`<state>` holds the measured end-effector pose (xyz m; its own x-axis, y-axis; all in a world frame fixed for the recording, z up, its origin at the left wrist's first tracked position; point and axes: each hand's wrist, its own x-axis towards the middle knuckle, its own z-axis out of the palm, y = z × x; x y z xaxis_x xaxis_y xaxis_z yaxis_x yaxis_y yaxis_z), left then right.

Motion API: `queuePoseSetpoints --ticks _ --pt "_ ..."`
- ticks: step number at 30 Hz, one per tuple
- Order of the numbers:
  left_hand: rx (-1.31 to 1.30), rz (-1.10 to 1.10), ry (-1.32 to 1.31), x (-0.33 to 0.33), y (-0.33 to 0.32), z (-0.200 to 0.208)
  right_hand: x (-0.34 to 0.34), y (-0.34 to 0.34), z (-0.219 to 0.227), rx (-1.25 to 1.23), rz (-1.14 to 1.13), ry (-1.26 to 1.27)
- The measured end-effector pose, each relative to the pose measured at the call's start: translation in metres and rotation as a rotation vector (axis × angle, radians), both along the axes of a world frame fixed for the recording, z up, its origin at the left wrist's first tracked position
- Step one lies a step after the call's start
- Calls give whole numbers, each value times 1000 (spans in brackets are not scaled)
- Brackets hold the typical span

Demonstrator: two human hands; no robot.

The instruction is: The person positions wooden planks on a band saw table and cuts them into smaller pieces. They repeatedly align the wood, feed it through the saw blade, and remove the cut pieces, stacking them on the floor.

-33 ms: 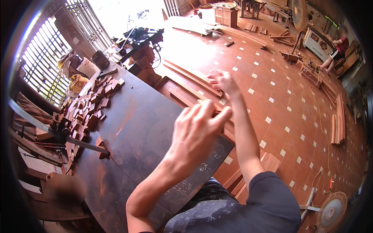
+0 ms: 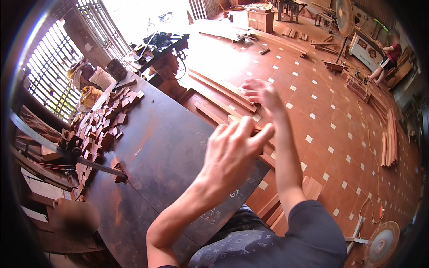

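A floor fan (image 2: 380,244) and stacked planks (image 2: 389,138) occupy the tiled floor (image 2: 330,111).

Dark matt metal table (image 2: 165,152), reddish raw-wood blocks (image 2: 105,127), glossy floor tiles (image 2: 339,134)

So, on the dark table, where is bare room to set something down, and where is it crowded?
The dark table is bare in its middle, between the heap of small wood blocks at its left edge and the left hand raised over its right edge. The left edge is crowded with blocks and the band-saw blade.
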<state>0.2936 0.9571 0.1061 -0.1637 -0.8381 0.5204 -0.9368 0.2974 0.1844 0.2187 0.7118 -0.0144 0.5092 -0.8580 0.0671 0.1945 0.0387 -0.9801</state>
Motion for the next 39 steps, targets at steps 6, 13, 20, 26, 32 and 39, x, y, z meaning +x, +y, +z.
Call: queuePoseSetpoints --ticks 6,13,20,26,32,39 --pt "75 -230 245 -28 -40 -25 -137 143 50 -152 25 -93" --pt "214 -468 364 -105 -87 -66 -200 201 16 -53 -349 -14" --pt "386 -641 223 -133 -91 -123 -279 223 -30 293 -749 156" --pt "538 -304 38 -2 -84 -133 -364 240 -108 525 -779 239" --pt "619 -171 -94 12 -79 -175 -425 249 -175 621 -765 235" --pt "615 -167 47 10 -82 -182 -419 153 -238 562 -524 168"
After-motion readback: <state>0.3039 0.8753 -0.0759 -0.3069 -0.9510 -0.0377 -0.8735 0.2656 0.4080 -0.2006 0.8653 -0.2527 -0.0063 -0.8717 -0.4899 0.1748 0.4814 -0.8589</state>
